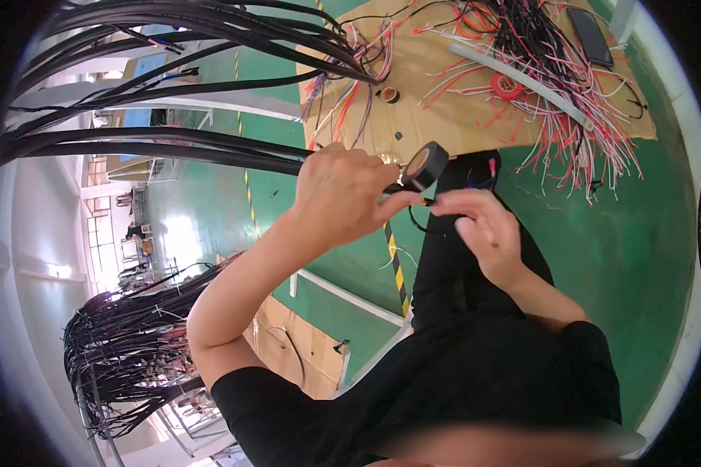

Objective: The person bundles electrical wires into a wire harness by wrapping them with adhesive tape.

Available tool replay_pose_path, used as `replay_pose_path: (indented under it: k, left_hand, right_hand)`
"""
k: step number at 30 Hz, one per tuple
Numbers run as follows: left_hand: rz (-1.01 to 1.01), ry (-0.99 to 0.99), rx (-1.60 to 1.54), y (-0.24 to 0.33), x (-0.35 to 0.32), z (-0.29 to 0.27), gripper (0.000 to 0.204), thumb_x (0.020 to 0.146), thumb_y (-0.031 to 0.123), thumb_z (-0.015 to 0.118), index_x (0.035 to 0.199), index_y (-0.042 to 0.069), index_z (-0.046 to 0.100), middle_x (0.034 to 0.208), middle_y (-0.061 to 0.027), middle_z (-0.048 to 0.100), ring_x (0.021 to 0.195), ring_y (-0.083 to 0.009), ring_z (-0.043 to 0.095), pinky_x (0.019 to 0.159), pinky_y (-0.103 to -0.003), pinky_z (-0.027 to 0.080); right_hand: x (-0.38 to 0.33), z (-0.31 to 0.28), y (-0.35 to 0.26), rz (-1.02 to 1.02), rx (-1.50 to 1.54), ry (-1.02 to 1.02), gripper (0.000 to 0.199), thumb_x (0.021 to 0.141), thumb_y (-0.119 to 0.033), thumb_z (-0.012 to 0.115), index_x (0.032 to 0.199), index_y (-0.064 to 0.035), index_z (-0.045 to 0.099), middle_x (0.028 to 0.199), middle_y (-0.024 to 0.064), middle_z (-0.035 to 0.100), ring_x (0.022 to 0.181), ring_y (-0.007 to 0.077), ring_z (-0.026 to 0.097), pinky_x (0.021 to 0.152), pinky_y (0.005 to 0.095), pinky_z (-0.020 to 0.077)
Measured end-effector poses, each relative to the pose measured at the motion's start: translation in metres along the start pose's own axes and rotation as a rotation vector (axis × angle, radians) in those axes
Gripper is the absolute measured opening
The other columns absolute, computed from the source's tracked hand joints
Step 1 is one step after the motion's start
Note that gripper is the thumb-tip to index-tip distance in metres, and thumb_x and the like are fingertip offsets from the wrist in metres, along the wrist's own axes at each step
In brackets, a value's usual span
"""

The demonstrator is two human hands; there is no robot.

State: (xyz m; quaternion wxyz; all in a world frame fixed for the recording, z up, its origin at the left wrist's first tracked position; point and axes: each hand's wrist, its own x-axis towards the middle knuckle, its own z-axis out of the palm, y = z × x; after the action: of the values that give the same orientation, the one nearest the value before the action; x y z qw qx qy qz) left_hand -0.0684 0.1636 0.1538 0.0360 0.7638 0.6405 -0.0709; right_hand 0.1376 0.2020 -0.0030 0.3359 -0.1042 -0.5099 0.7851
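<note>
Steady the black cables in the curled left hand, just beside the black tape roll, and wind snugly with the right hand, close by and perhaps pinching, hard to tell.

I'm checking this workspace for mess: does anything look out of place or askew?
Loose red and white wire ends straggle past the near edge of the cardboard, looking untidy. A dark phone-like slab beside them also seems misplaced.
</note>
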Motion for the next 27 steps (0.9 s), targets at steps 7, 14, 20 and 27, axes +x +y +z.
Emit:
replay_pose_path:
  k: [7,14,20,27]
  left_hand:
    - [0.003,0.073,0.094,0.006,-0.008,-0.003,0.03,0.085,0.037,0.068,0.069,0.013,0.066,0.061,-0.0027,0.06,0.07,-0.022,0.063,0.076,-0.038,0.047]
    - [-0.074,0.691,0.247,0.032,-0.053,0.037,0.019,0.084,0.017,0.072,0.1,0.009,0.066,0.101,-0.0048,0.06,0.094,-0.0197,0.058,0.095,-0.043,0.046]
    - [-0.737,1.127,-1.455,0.067,-0.046,0.097,0.028,0.096,0.015,0.061,0.118,-0.003,0.056,0.104,-0.0052,0.061,0.095,-0.014,0.057,0.08,-0.03,0.052]
    - [-0.718,0.874,-1.397,0.037,-0.036,0.093,0.019,0.088,0.014,0.075,0.101,0.001,0.068,0.074,0.002,0.063,0.068,-0.0053,0.055,0.062,-0.02,0.043]
  right_hand:
    - [0.043,-0.002,-0.05,-0.489,-0.727,0.077,0.029,0.09,-0.014,0.066,0.113,0.0013,0.059,0.12,0.0164,0.057,0.112,0.0286,0.057,0.097,0.0384,0.0444]
    - [0.097,-0.008,-0.018,-0.138,-0.42,-0.467,0.021,0.091,-0.012,0.065,0.109,-0.0039,0.061,0.115,0.0097,0.055,0.109,0.0202,0.055,0.093,0.029,0.045]
    - [0.099,0.0,0.002,0.07,-0.25,-0.447,0.034,0.093,-0.017,0.062,0.122,-0.0016,0.053,0.12,0.0072,0.054,0.112,0.0161,0.053,0.095,0.0286,0.0432]
    - [0.16,-0.179,0.019,-0.249,-1.43,0.166,0.036,0.093,-0.021,0.061,0.124,-0.004,0.058,0.119,0.0144,0.061,0.11,0.0295,0.059,0.093,0.0381,0.0471]
